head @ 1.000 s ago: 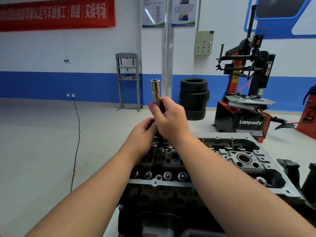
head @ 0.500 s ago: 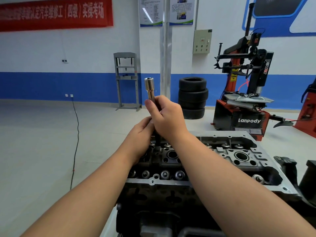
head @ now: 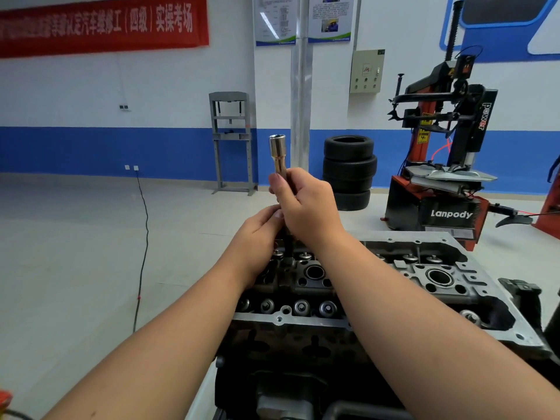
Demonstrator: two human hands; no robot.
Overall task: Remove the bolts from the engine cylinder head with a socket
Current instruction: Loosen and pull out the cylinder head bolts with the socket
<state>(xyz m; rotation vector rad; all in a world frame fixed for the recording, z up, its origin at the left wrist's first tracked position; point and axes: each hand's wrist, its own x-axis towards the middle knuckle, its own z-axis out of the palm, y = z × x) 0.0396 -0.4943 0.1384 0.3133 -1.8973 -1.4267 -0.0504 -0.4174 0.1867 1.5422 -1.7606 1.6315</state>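
My right hand [head: 306,204] grips a long metal socket [head: 278,153] that stands upright, its open end pointing up above my fist. Just below, my left hand [head: 257,234] pinches a dark shaft [head: 288,247] that runs down from the socket to the top of the engine cylinder head [head: 303,321]. I cannot tell whether the shaft is a bolt or part of the tool. The head lies in front of me, with valve springs and round bores showing. My forearms hide part of its middle.
A red and black tyre changer [head: 439,183] stands behind the engine at the right. Stacked tyres [head: 348,171] and a grey press frame [head: 231,140] stand by the blue and white wall. A black cable [head: 144,237] runs across the floor at left.
Both hands keep their hold. The socket has risen a little above the cylinder head, and its top swung slightly left, then back.
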